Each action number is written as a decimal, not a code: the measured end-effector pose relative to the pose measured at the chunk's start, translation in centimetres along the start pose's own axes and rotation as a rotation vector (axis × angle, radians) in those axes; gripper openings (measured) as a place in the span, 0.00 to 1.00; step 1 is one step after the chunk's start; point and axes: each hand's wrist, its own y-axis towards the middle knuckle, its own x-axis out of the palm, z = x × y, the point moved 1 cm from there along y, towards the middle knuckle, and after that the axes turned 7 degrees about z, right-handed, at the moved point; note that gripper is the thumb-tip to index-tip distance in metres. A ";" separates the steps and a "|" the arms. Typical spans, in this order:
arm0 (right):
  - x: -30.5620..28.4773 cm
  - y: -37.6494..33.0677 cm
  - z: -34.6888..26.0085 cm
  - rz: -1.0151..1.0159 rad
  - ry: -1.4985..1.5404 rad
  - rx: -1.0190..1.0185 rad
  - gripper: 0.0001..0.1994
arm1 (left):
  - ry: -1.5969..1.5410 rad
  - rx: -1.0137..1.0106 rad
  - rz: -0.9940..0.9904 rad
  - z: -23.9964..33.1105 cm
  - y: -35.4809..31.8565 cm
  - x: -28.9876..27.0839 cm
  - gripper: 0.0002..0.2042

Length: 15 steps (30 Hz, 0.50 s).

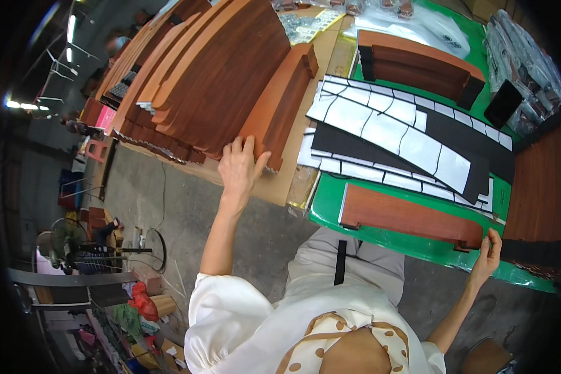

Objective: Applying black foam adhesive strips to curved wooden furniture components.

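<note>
My left hand (238,167) rests on the near end of a curved reddish-brown wooden board (280,100), its thumb spread from the fingers. That board lies beside a tall stack of similar boards (224,81). On the green table (330,202) directly before me is another wooden board (411,218), long, with small dark feet near its ends. My right hand (487,257) is at its right end, with bent fingers against the corner. Just beyond it lie several black strips with white backing (399,134), overlapping in a loose pile.
A wooden piece with black end blocks (417,62) stands at the table's far side. Clear plastic-wrapped parts (523,62) and a black phone-like slab (503,105) are at the far right. More boards (539,187) are stacked at the right edge. A fan (65,243) stands on the floor to the left.
</note>
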 end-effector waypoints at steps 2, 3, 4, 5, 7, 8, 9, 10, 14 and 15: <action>0.7 -0.4 -0.9 -0.054 0.046 -0.080 0.10 | -0.149 -0.015 -0.004 -0.9 -0.1 0.1 0.20; 1.1 -0.5 -1.8 -0.044 0.041 -0.080 0.08 | -0.167 0.016 0.054 -1.4 0.4 0.2 0.18; 1.0 -0.4 -2.1 -0.043 0.045 -0.079 0.08 | -0.164 0.017 0.057 -1.3 0.8 -0.3 0.18; 0.9 -0.3 -2.2 -0.059 0.044 -0.091 0.08 | -0.052 0.053 0.132 -1.0 1.3 -1.1 0.17; 0.8 -0.2 -2.2 -0.075 0.043 -0.100 0.07 | 0.178 0.187 0.196 -1.2 2.0 -1.6 0.18; 0.8 0.0 -2.2 -0.087 0.042 -0.098 0.07 | 0.178 0.190 0.195 -1.5 2.0 -1.4 0.18; 0.8 0.0 -2.1 -0.098 0.038 -0.095 0.07 | 0.247 0.232 0.207 -1.5 1.8 -1.0 0.19; 1.0 0.0 -2.2 -0.090 0.035 -0.087 0.07 | 0.315 0.282 0.220 -1.6 2.1 -0.8 0.21; 1.8 -0.8 -3.3 -0.083 0.043 -0.095 0.06 | -0.125 0.124 0.206 -1.7 3.0 -1.0 0.23; 2.6 -0.8 -4.2 -0.097 0.046 -0.087 0.06 | -0.091 0.196 0.309 -2.1 3.2 -2.3 0.22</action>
